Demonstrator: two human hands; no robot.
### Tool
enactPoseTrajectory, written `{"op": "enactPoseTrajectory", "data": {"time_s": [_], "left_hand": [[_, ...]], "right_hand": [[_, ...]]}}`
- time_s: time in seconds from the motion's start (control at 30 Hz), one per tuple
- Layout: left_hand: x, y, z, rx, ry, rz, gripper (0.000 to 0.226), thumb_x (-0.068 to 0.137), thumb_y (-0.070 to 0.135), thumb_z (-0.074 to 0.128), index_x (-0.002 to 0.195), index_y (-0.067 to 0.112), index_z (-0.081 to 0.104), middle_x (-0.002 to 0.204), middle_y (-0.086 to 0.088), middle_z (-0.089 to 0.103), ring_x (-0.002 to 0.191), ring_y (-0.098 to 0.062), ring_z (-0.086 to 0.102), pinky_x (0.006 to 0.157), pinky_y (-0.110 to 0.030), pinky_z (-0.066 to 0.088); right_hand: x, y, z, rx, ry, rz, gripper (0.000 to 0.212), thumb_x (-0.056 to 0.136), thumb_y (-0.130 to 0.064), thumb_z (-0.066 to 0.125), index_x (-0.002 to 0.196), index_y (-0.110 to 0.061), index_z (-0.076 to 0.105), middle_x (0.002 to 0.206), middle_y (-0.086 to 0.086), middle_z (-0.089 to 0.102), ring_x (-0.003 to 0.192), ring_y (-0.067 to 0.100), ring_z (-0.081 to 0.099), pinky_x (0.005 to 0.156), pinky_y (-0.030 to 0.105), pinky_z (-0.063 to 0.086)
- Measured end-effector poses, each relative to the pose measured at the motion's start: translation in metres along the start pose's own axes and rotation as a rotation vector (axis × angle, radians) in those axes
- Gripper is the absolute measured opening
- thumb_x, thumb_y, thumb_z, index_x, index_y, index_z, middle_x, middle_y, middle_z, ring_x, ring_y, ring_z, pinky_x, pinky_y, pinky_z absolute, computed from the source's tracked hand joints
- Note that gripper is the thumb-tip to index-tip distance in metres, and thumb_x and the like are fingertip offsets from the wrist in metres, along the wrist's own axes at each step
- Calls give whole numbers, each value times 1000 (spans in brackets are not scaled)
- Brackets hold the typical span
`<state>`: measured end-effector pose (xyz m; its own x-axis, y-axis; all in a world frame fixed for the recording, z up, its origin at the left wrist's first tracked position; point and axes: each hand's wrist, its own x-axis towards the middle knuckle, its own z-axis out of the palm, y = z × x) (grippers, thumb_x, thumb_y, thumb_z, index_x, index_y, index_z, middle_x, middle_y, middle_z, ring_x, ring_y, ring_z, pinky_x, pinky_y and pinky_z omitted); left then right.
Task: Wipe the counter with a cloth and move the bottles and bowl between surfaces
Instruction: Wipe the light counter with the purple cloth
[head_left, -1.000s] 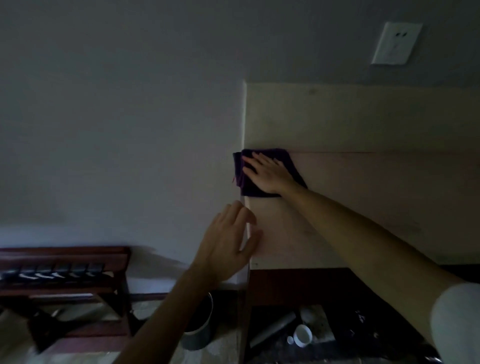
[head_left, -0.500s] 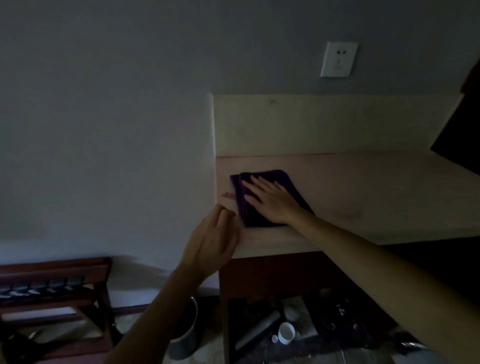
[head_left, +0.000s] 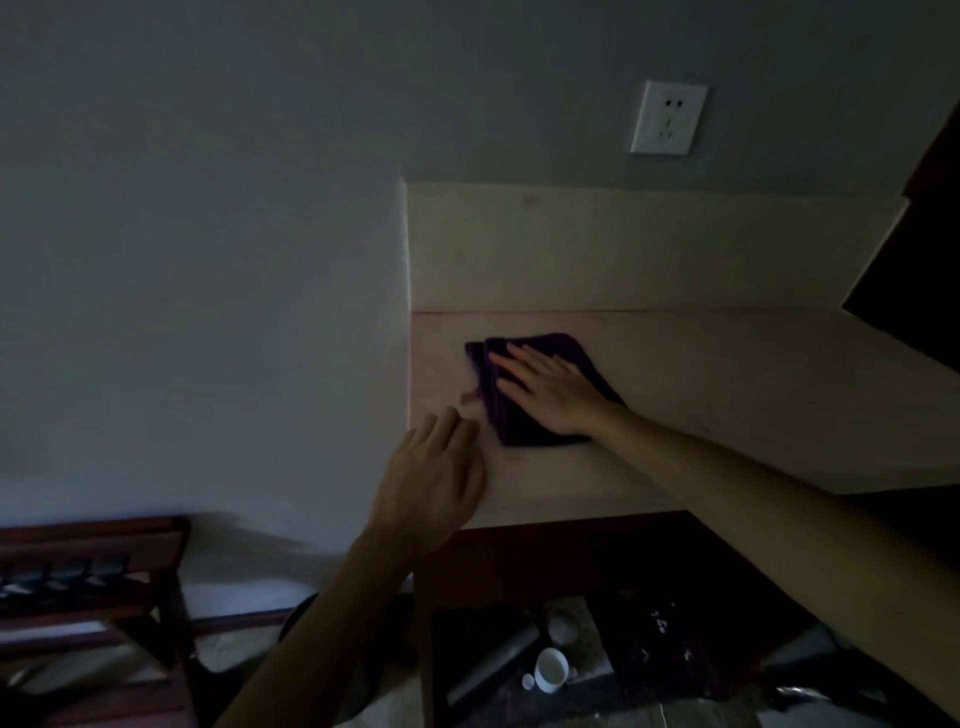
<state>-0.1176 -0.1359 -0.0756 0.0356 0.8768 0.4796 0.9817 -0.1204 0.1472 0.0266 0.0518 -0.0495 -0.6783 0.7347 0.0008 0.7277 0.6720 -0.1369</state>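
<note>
The right hand (head_left: 550, 395) lies flat, fingers straight and together, pressing on a folded dark purple cloth (head_left: 519, 415) that sits on the pale counter (head_left: 727, 395). Compared with half a second ago, hand and cloth have slid away from the counter's left edge; a strip of bare counter now shows beyond the fingertips, where before the cloth lay closer to that edge. A second ago the cloth overhung the corner by the backsplash (head_left: 623, 249). A small pinkish tag pokes out from the cloth's left side.

The left hand (head_left: 431, 488) rests on the counter's front left corner, just short of the cloth and on the thumb side of the right hand, fingers relaxed and loosely bent, holding nothing; it sits much as it did earlier.

Above the right hand, a white wall socket (head_left: 670, 117) is on the grey wall. Below the left forearm are a dark wooden rack (head_left: 93, 571) and, under the counter, a small white cup (head_left: 551, 670). The scene is dim.
</note>
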Motion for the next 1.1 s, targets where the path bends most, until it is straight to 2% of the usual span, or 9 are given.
{"op": "enactPoseTrajectory", "data": {"time_s": [0.17,0.3,0.43,0.53,0.67,0.77,0.93,1.03,1.1], "left_hand": [[0,-3,3,24,-2,4,38,95,35,42,115,10,63,106,-7,56,87,-26,53,75,-38,48],[2,-4,3,28,-9,-19,40,95,34,43,120,9,63,108,-8,56,89,-27,53,77,-39,49],[0,-1,-1,40,-44,-37,42,96,34,41,122,8,62,110,-9,56,90,-27,54,78,-41,50],[-2,4,-4,18,-28,-76,38,97,34,43,120,8,58,112,-7,55,94,-26,56,82,-40,50],[-4,9,-5,-58,45,-141,41,97,42,48,117,7,51,111,-5,53,94,-24,58,80,-32,46],[-4,12,-4,-97,47,-147,49,97,52,47,118,8,51,114,-3,53,93,-20,58,80,-30,46],[-3,11,-6,-189,86,-141,58,96,59,42,126,10,49,122,0,49,105,-15,57,90,-24,46],[-4,10,-4,-186,108,-137,59,95,57,47,129,9,49,126,-2,48,112,-16,55,99,-30,47],[-3,10,-1,-153,99,-151,58,96,57,44,129,9,51,127,-2,49,110,-18,56,96,-32,48]], "right_hand": [[96,14,-5,-8,-13,59,62,95,-62,7,153,-40,9,164,-6,3,151,15,4,121,44,5],[117,17,-4,-15,-15,37,63,95,-62,7,154,-38,8,164,-4,3,151,17,4,121,44,4],[87,14,-1,-13,-24,-14,63,96,-61,7,154,-37,4,164,-4,-1,151,16,1,122,44,1],[35,11,-2,-19,-35,-132,60,98,-58,10,154,-39,3,164,-6,-1,151,13,-1,122,43,1],[-60,11,-2,-7,-16,-308,59,97,-59,10,153,-41,2,162,-12,-4,150,7,-5,122,40,0],[-92,11,-2,12,-20,-357,62,92,-63,2,151,-45,-1,161,-18,-8,148,2,-10,122,36,-4],[-41,9,-5,16,-38,-323,56,97,-59,11,151,-46,6,162,-15,-2,149,4,-4,122,38,0],[29,-1,-3,2,-34,-230,57,97,-59,11,152,-43,7,164,-9,0,151,10,-2,122,42,1],[72,-19,1,3,-33,-195,59,97,-60,10,153,-40,6,164,-7,0,151,12,-1,121,44,0]]}}
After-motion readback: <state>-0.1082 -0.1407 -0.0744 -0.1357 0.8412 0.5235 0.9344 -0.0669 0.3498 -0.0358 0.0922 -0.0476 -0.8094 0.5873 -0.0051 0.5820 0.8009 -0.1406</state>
